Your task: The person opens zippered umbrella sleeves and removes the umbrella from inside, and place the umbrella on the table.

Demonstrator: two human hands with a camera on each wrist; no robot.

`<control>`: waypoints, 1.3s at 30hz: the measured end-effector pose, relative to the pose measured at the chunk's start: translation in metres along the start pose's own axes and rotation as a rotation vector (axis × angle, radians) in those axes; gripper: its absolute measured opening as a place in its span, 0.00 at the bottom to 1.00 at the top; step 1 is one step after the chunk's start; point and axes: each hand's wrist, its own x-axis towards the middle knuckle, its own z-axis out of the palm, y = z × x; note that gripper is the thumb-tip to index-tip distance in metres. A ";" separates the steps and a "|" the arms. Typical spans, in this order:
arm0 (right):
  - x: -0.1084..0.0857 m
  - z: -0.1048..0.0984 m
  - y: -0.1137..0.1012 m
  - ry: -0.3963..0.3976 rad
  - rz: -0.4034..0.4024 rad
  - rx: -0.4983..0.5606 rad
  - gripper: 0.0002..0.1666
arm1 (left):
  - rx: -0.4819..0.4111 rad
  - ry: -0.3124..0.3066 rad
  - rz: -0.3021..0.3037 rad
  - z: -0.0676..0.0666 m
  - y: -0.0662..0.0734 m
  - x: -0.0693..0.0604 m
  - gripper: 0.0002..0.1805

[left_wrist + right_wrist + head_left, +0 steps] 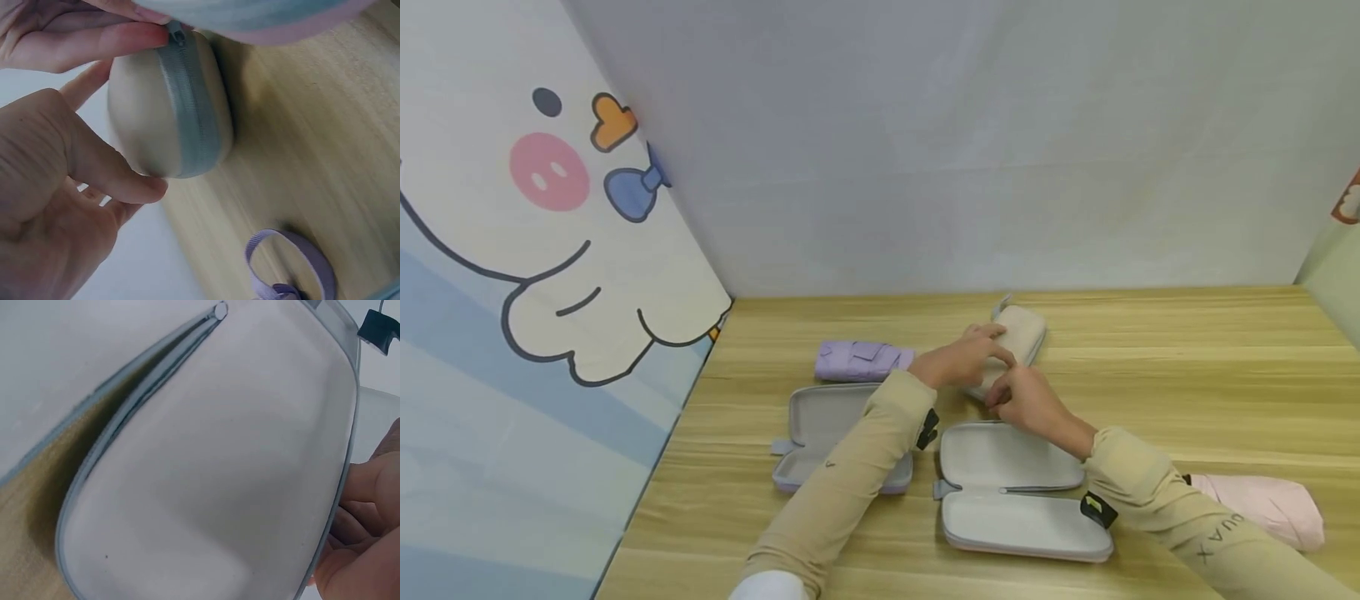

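Observation:
A beige zip case (1024, 327) with a grey-blue zipper band lies toward the back of the table. My left hand (964, 360) grips it, thumb against its end in the left wrist view and fingers on the far side. At the front end, my right hand (1032, 403) pinches the zipper pull (177, 32). The zipper looks closed along the stretch visible in the left wrist view. Below my right hand an open case (1011, 454) with a pale lining lies spread flat; it fills much of the right wrist view, hiding the pinch there.
Under my left forearm lies an open lavender case (829, 417). A purple folded umbrella (856, 362) rests behind it, its strap loop (300, 247) showing in the left wrist view. A pink folded umbrella (1270, 504) lies by my right forearm. A fabric wall (1000, 208) borders the table's back.

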 end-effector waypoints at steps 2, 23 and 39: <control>-0.001 0.001 -0.001 0.006 0.000 -0.007 0.08 | 0.003 0.010 0.007 0.001 0.000 -0.001 0.34; -0.008 0.000 -0.006 0.037 0.093 -0.040 0.11 | -0.016 0.035 -0.041 0.005 0.003 -0.009 0.37; -0.009 0.000 -0.005 0.052 0.085 -0.054 0.08 | 0.092 0.052 -0.054 0.002 0.007 -0.007 0.36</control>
